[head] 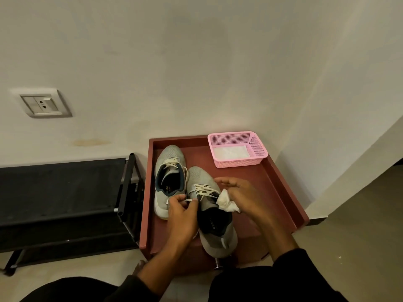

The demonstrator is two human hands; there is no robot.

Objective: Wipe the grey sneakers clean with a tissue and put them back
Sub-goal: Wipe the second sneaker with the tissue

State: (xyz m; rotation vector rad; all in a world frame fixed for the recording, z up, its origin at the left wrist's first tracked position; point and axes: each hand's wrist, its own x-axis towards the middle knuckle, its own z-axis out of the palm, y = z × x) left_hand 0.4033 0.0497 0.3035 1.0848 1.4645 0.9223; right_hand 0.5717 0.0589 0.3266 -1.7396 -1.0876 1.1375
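Head view only. I'm watching both sneakers sitting on the red tray (283,184): the far sneaker (169,168) is lying flat at the left, and the near sneaker (214,216) is resting beside it with its heel hanging over the tray's front edge. My left hand (182,216) is curling its fingers on the near sneaker's left side by the laces; whether it's pinching a lace or the collar, I cannot tell. My right hand (242,197) is closing on a crumpled tissue (225,202), pressing it at the tongue.

Risks, as I'm judging them: the near sneaker is overhanging, so a hard wipe could be tipping it off the front; the tissue looks wadded and could be tearing or snagging in the laces.

The near sneaker's right side and both soles are hidden. The pink basket (257,147) is holding something white, probably tissues, too blurry to confirm. The black rack (126,192) is cut off at the left.
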